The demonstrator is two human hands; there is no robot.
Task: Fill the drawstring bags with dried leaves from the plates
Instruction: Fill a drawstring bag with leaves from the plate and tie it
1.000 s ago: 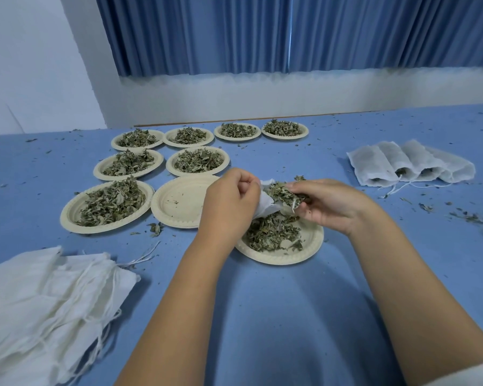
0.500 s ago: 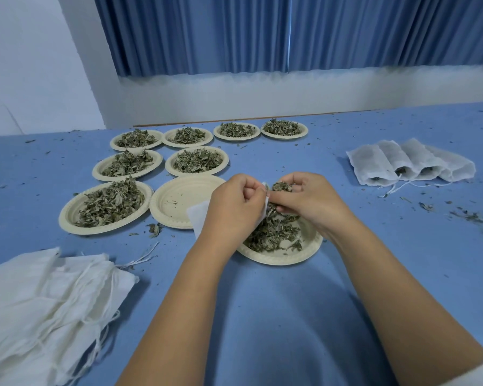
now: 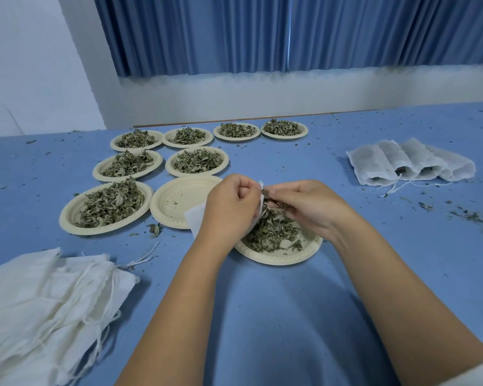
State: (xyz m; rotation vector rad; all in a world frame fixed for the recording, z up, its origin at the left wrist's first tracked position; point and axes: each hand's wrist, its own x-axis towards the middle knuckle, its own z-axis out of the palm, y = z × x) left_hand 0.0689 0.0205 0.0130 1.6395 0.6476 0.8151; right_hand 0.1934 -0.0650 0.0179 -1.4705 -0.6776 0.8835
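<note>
- Left hand clenched round the drawstring bag, its corner poking out left of the wrist.
- Right hand pinching dried leaves right at the bag's mouth, possibly inside it.
- Both above 1 leaf-strewn plate.

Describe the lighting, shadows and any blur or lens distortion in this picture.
Head view: soft light, no glare; the arms throw a faint shadow on the table; the wide lens fans the curtain folds and stretches the forearms; the left hand holding the bag and right hand pinching leaves look slightly soft.
</note>
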